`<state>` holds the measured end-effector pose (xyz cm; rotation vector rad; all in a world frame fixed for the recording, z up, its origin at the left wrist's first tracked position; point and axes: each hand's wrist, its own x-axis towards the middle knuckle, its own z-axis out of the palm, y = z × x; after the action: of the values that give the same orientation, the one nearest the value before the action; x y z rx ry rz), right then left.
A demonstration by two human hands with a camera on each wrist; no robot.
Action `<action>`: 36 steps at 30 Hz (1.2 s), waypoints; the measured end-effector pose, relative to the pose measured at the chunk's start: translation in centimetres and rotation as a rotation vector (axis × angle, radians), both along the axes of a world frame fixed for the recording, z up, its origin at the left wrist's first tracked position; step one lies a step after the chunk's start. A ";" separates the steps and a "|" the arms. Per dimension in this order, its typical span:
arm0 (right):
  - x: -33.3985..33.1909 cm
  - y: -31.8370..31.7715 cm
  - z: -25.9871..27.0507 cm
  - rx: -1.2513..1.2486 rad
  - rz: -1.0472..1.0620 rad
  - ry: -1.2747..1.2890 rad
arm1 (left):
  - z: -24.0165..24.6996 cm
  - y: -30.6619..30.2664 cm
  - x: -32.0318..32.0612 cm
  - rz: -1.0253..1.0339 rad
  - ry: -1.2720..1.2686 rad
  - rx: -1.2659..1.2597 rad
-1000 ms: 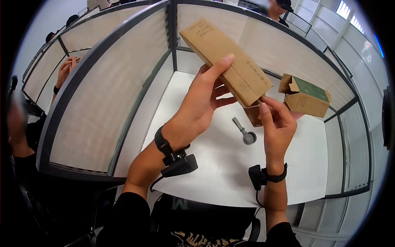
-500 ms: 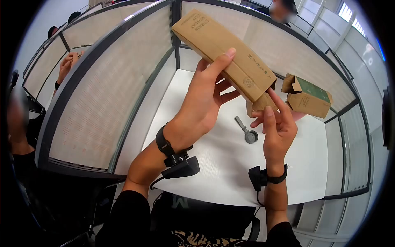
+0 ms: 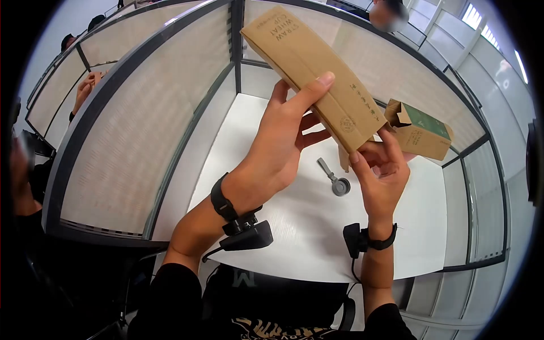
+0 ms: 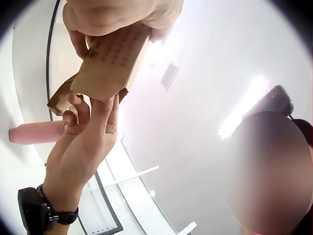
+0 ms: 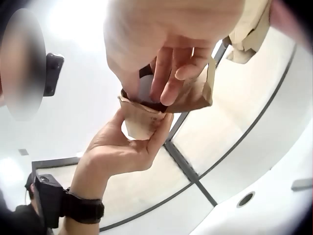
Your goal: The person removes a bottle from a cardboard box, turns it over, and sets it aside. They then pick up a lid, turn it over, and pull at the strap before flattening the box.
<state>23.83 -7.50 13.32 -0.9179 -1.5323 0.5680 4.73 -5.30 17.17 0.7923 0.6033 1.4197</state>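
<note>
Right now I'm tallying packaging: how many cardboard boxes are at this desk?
2: a long box gripped by the left hand, the right hand at its lower end; a green-panelled box beyond that hand. More may be hidden.

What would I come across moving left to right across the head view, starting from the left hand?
By their middles: left hand, small gray piece, right hand, box with the green side.

Long cardboard box (image 3: pixel 347 99) gripped in left hand (image 3: pixel 276 141), lower end touched by right hand (image 3: pixel 385 165), grey strappy thingy (image 3: pixel 339 185) seen on white desk (image 3: pixel 294 238).
</note>
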 end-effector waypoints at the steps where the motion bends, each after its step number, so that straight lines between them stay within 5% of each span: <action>1: 0.2 0.1 0.0 0.013 -0.012 -0.039 | 0.0 0.0 0.0 0.004 0.005 0.008; 16: 1.3 0.8 0.7 0.607 -0.387 -0.520 | -0.2 -0.7 0.9 -0.125 0.014 -0.090; 36: 2.6 -0.6 1.6 0.787 -0.357 -0.580 | 0.8 -0.7 -0.1 -0.200 -0.013 -0.101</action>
<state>26.45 -8.08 14.92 -0.7186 -1.8214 -0.5904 4.61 -6.01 17.95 0.7415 0.5651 1.2015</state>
